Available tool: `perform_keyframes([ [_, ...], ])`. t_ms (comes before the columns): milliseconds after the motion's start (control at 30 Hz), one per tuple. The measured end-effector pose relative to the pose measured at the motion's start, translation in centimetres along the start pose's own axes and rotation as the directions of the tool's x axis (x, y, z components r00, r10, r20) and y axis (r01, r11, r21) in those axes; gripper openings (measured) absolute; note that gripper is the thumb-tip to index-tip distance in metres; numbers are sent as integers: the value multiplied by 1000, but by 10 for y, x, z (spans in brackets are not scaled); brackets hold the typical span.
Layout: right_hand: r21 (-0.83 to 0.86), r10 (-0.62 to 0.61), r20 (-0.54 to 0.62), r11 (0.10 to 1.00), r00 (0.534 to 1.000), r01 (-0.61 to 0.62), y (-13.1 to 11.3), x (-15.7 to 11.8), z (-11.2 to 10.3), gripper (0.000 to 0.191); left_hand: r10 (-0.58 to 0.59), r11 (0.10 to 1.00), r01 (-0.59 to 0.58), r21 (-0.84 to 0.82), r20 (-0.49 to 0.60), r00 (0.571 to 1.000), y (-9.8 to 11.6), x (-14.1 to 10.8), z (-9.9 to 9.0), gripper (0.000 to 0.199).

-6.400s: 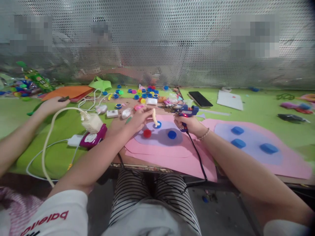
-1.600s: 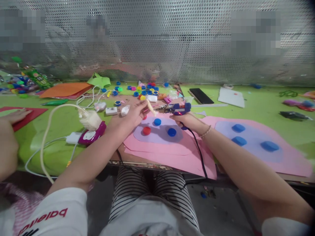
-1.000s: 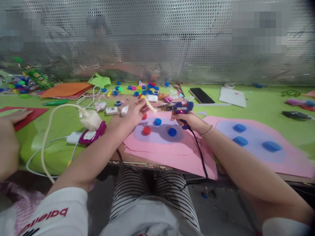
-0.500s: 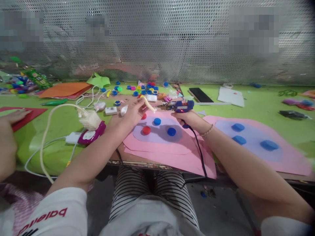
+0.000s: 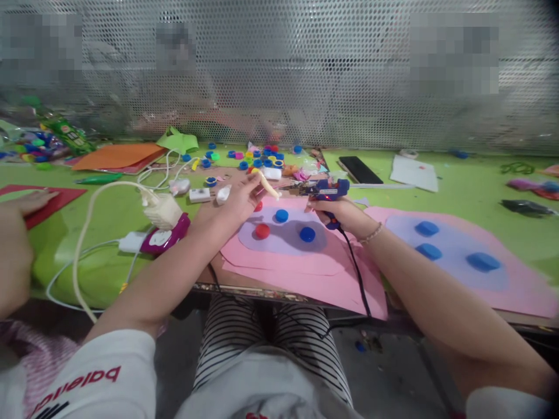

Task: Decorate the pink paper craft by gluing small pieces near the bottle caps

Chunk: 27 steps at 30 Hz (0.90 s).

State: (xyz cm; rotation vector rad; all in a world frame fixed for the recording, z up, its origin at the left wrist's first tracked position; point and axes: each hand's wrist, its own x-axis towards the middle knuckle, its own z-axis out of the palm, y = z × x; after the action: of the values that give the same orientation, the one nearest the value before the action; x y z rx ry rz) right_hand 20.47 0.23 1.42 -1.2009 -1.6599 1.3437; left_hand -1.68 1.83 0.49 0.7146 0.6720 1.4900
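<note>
Pinched in the fingers of my left hand (image 5: 243, 201) is a curved cream-coloured piece (image 5: 269, 187), its exact kind unclear. My right hand (image 5: 340, 213) grips a blue hot glue gun (image 5: 328, 187), a small red light glowing on its side. Its nozzle points left, close to the cream piece; whether they touch I cannot tell. A long pale glue stick (image 5: 382, 186) sticks out behind it. Below both hands lies a pink paper shape (image 5: 279, 265) with a lilac oval (image 5: 286, 244). On the oval sit red caps (image 5: 262, 231) and blue caps (image 5: 307, 234).
Another pink sheet (image 5: 524, 285) with blue caps (image 5: 483, 261) lies right. Loose caps (image 5: 257, 155) and a black phone (image 5: 360, 170) are farther back. A purple power strip (image 5: 174, 235) with cables is left, beside another person's hand (image 5: 37, 203) on red paper (image 5: 65, 203).
The view has shifted slightly, so everything appears a little farther right. Both hands keep their holds, and the cream piece and glue gun stay close together.
</note>
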Motion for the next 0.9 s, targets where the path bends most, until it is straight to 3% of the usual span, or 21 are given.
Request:
perform_keyframes([
  [467, 2, 89, -181, 996, 979, -90, 2, 6, 5, 32, -32, 999, 33, 17, -27, 999, 0, -1, 2, 10],
  [900, -82, 85, -145, 992, 986, -98, -5, 0, 10, 31, -16, 999, 16, -31, -8, 1000, -1, 3, 0, 9],
])
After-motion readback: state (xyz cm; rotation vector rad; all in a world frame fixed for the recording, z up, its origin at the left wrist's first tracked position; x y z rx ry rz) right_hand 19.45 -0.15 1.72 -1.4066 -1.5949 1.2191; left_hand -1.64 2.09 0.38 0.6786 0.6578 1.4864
